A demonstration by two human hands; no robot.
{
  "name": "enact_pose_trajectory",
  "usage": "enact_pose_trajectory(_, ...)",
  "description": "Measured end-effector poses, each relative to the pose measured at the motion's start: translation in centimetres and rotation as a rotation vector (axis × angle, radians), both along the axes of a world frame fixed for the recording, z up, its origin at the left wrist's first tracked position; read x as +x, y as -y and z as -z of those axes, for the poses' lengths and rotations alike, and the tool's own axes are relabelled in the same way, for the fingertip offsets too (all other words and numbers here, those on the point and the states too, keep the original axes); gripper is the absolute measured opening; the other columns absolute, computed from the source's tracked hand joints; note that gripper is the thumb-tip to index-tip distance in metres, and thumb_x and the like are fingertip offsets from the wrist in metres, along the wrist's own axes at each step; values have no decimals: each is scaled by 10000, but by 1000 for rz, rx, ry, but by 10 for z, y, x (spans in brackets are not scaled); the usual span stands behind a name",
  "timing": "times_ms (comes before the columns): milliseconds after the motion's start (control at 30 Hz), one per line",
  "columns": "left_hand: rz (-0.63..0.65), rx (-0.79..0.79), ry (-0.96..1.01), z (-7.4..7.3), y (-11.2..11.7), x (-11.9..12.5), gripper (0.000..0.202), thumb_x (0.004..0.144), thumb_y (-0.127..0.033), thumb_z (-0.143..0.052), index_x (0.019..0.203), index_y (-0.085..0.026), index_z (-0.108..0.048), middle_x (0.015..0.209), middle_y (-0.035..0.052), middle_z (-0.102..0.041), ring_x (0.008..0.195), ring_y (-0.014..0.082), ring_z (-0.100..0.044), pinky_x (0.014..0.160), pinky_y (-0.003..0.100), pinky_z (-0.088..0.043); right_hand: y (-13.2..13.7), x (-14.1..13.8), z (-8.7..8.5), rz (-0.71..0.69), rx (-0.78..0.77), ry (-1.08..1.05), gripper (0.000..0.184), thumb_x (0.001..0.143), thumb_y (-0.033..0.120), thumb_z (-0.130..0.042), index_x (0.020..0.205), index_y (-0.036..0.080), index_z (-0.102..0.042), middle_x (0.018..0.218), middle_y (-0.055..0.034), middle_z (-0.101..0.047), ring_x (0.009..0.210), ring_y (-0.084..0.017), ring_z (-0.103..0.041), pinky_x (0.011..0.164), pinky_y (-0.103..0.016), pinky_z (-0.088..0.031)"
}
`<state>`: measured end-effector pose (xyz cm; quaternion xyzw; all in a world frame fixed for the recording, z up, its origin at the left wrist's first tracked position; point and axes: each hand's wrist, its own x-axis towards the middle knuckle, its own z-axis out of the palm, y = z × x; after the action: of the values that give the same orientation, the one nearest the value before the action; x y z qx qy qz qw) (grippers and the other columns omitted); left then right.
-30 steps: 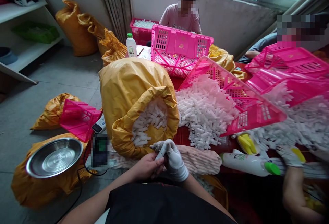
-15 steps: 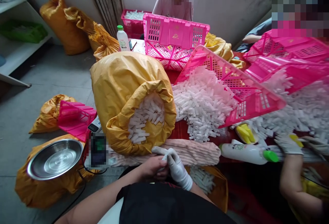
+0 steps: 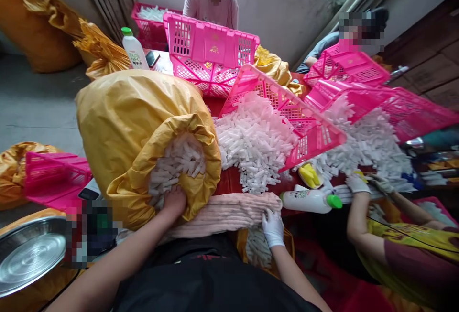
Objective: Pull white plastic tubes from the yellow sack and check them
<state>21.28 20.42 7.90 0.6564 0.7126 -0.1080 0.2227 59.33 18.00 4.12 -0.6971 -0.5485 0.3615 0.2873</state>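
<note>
- White plastic tubes (image 3: pixel 190 156) are piled inside the mouth of the big yellow sack (image 3: pixel 132 106), left of centre in the frame; a heap (image 3: pixel 251 142) is spilled out just right of it.
- The bare left hand (image 3: pixel 175 200) is reached into the lower edge of that mouth, right at the tubes. Its fingertips are lost among them, so whether one is gripped can't be told.
- The gloved right hand (image 3: pixel 272 226) is rested at the right end of the pink ribbed towel (image 3: pixel 229 212), fingers loosely bent. Whether anything is pinched there can't be made out.
- Handling, as a guess: each tube should be light, fairly stiff and a bit slick, not really fragile. Best taken round the middle of the barrel, thumb against two fingers; a loose one could easily be rolled away by a fingertip.
- The sack looks soft and floppy, but likely heavy when this full. The thick rolled rim (image 3: pixel 201 125) would be the bit to grab.
- In the way: access is narrowed by that rim, and the front edge is padded by the towel.
- To the right, a green-capped bottle (image 3: pixel 304 201) is laid on its side, with yellow pieces (image 3: pixel 309 175) just behind and a tilted pink basket (image 3: pixel 311 144) above.
- Farther right, space is taken up by a co-worker's gloved hand (image 3: pixel 357 184).
</note>
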Motion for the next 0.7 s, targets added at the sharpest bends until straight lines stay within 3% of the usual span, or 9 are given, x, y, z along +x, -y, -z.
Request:
enact_pose_trajectory(67, -7, -1, 1, 4, 0, 2, 332, 802, -59, -360, 937, -68, -663, 1078, 209, -579, 1068, 334, -472, 838, 455, -388, -27, -17, 0, -98, 4, 246, 193, 738, 210, -484, 851, 187, -639, 967, -124, -587, 967, -273, -501, 855, -381, -350)
enact_pose_trajectory(200, -25, 12, 30, -1, 0, 2, 343, 817, -68, -343, 942, -71, -663, 1108, 213, -566, 1089, 346, -460, 851, 480, -377, -87, -67, -6, -386, -108, 691, 237, 764, 140, -457, 882, 147, -663, 981, -152, -603, 923, -239, -529, 831, -342, -367)
enact_pose_trajectory(333, -73, 9, 88, -7, -2, 2, 344, 812, -52, -347, 995, -54, -638, 1142, 223, -561, 1107, 346, -466, 877, 488, -367, -114, -94, -13, -455, -73, 673, 211, 772, 138, -469, 837, 115, -668, 1007, -181, -600, 971, -256, -520, 845, -366, -372)
enact_pose_trajectory(433, -118, 33, 151, -13, -5, 2, 320, 841, -95, -355, 1008, -66, -626, 1136, 214, -572, 1124, 329, -466, 920, 474, -347, -111, -117, -24, -432, -7, 304, 223, 784, 229, -499, 914, 137, -656, 1040, -135, -604, 985, -232, -522, 851, -355, -401)
enact_pose_trajectory(533, -132, 69, 246, -27, 0, 1, 328, 888, -214, -365, 1136, -113, -555, 1127, 164, -598, 1069, 262, -523, 934, 399, -373, -91, -148, -51, -298, -158, -308, 364, 763, 394, -567, 1031, 153, -617, 842, -68, -634, 734, -174, -562, 648, -304, -463)
enact_pose_trajectory(600, -104, 139, 432, -43, 11, 0, 368, 908, -260, -346, 1238, -153, -469, 1192, 118, -578, 1076, 200, -530, 940, 316, -390, -74, -169, -78, -227, -314, -602, 459, 713, 465, -628, 1050, 155, -602, 718, -30, -615, 549, -121, -507, 473, -242, -405)
enact_pose_trajectory(700, -54, 272, 859, -69, 33, 0, 382, 920, -308, -321, 1256, -179, -450, 1223, 99, -561, 1108, 179, -514, 962, 288, -382, -54, -192, -118, -195, -458, -843, 427, 657, 481, -685, 931, 162, -609, 652, 2, -595, 428, -64, -418, 377, -190, -303)
